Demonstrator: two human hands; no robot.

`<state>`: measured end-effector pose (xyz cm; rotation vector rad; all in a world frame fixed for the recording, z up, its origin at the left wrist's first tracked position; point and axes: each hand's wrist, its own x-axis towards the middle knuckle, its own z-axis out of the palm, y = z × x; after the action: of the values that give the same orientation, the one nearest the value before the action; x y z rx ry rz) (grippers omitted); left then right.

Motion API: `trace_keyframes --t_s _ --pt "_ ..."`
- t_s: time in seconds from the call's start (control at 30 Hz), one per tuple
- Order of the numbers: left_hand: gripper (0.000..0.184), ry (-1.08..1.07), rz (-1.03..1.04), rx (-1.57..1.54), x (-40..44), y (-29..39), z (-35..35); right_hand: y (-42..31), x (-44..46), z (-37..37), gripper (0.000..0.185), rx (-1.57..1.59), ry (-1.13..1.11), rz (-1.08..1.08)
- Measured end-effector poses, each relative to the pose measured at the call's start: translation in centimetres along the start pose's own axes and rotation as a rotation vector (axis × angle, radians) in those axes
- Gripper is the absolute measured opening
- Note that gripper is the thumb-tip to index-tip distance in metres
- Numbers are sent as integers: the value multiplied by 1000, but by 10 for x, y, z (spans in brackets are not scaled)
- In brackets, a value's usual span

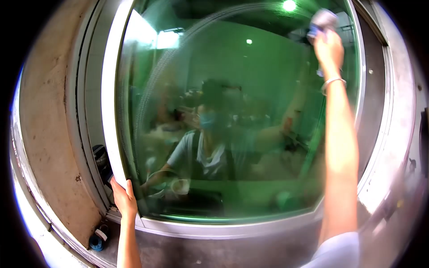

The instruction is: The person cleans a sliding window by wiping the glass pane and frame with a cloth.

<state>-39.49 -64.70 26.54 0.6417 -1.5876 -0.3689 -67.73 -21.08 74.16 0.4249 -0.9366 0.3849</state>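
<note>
A large green-tinted glass pane in a pale metal frame fills the middle of the view. High at the right, my right hand is closed round a crumpled whitish-and-blue cloth, against the upper right of the glass; motion blurs it. A curved streak runs across the pane from the upper middle down the left side. At the lower left, my left hand rests on the frame's lower left corner, thumb raised apart from the fingers, which are partly hidden.
A worn brown wall panel stands at the left. Below it, a blue roll lies on the grey sill. Dark items show in the gap beside the frame. The glass reflects a person and a room.
</note>
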Motion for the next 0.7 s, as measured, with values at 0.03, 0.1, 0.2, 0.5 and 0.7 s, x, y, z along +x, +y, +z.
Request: trace_keyframes --t_s 0.03,0.1,0.2,0.5,0.7 --pt "57 -19 -7 -7 1 0 -1 -44 0 -8 30 171 -3 -125" --pt "58 2 -1 60 -1 -12 2 -137 -25 -37 28 507 -90 -256" --pt "58 -30 -5 25 1 -6 -4 -229 -87 -102 22 954 -327 -548" --pt "59 -8 25 71 1 -26 3 -115 -124 -118 53 619 -496 -512" --pt "60 -12 1 -2 3 -22 5 88 -72 -57 39 -68 -134 316"
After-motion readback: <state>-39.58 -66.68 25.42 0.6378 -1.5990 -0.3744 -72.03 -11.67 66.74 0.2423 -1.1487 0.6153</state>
